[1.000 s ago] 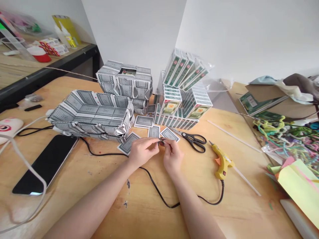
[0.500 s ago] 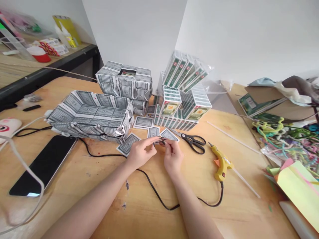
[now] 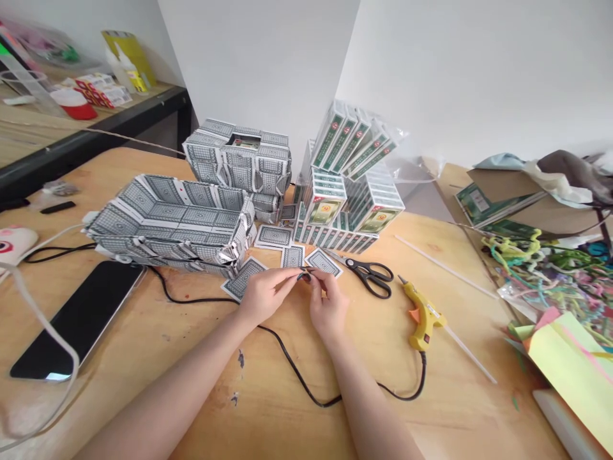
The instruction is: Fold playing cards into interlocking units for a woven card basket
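My left hand [image 3: 266, 295] and my right hand [image 3: 328, 306] meet above the wooden table [image 3: 191, 358], both pinched on a small folded playing card [image 3: 303, 275] held edge-on between the fingertips. Loose grey-backed cards [image 3: 242, 278] lie flat just beyond my hands. A long tray built of playing cards [image 3: 172, 220] stands at the left, with a second card-built box [image 3: 242, 153] behind it. Stacked card packs [image 3: 352, 191] in plastic wrap sit behind the loose cards.
Black scissors [image 3: 368, 276] and a yellow glue gun [image 3: 421, 313] lie to the right, its black cord [image 3: 297, 377] running under my wrists. A dark tablet [image 3: 71, 319] lies at the left. Coloured pipe cleaners [image 3: 550, 268] and paper [image 3: 575, 358] crowd the right edge.
My hands keep working the small card between the fingertips, barely shifting. The view has drifted slightly, so everything sits a little lower left.
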Available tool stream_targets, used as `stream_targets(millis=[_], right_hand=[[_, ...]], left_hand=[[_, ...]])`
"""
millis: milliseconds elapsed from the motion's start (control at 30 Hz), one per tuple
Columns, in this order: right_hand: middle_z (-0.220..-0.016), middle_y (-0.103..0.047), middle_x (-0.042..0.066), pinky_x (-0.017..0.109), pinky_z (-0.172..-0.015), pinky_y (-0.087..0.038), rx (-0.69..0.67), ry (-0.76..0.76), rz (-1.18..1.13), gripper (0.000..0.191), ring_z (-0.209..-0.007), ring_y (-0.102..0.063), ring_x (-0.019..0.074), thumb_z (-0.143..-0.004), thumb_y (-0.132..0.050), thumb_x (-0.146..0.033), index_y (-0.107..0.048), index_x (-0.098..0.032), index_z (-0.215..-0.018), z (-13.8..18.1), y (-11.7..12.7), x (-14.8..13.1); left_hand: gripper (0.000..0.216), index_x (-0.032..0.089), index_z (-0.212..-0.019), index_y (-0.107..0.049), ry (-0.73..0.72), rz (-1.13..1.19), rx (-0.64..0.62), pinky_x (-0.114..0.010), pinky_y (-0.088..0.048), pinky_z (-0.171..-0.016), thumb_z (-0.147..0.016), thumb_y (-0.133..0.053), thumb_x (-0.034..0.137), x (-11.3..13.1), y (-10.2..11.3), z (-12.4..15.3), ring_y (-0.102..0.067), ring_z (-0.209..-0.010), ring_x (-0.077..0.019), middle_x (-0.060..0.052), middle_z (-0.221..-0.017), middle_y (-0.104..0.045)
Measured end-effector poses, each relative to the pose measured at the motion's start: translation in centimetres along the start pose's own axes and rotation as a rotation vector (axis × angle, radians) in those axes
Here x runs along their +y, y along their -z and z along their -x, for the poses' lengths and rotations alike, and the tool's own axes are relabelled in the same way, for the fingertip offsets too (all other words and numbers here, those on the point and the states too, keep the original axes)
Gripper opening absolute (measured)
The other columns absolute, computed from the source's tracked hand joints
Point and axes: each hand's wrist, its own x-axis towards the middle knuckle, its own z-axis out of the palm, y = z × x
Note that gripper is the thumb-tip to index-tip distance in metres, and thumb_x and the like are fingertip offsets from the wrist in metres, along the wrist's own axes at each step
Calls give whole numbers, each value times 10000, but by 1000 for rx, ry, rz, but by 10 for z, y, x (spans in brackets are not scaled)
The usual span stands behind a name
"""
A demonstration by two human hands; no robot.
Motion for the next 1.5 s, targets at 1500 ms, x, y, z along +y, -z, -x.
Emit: stream_targets(millis=[1500], right_hand=[[-917,-688,31,246,-677,-510,15,-44,22,184,-816,-656,156,-865,-407,-257,-579,-216,-914,-3,3,-6]], left_hand=[[272,206,-958,-630,52,-71,-11,-198,-519,-674,-736,-507,108,4,0,0,-656,-687,-116,2,-863,-707]])
